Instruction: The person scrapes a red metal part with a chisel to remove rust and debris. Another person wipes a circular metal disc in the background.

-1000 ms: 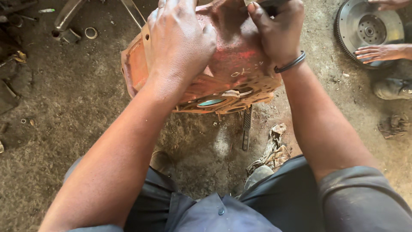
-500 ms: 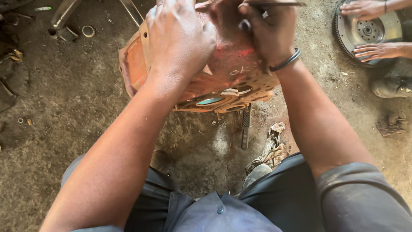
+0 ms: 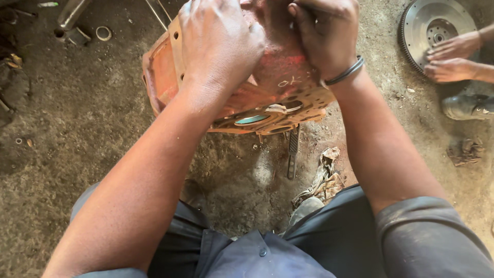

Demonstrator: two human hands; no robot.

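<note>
A large orange-red cast metal housing (image 3: 278, 98) with bolt holes and a round bore stands on the dirt floor in front of me. My left hand (image 3: 218, 44) lies spread over its top left, gripping the casting. My right hand (image 3: 327, 36), with a dark band on the wrist, is closed around something at the top of the housing; what it holds is hidden by the fingers.
A toothed steel flywheel (image 3: 424, 20) lies at the upper right, with another person's two hands (image 3: 450, 59) on it and a shoe (image 3: 468, 105) below. A flat tool (image 3: 292, 157) and a crumpled rag (image 3: 321, 177) lie on the dirt. A ring (image 3: 103, 33) and pipe pieces (image 3: 72, 15) sit at upper left.
The other person's hands have shifted on the flywheel, now resting together on its lower right. My own hands stay on the housing with only slight movement.
</note>
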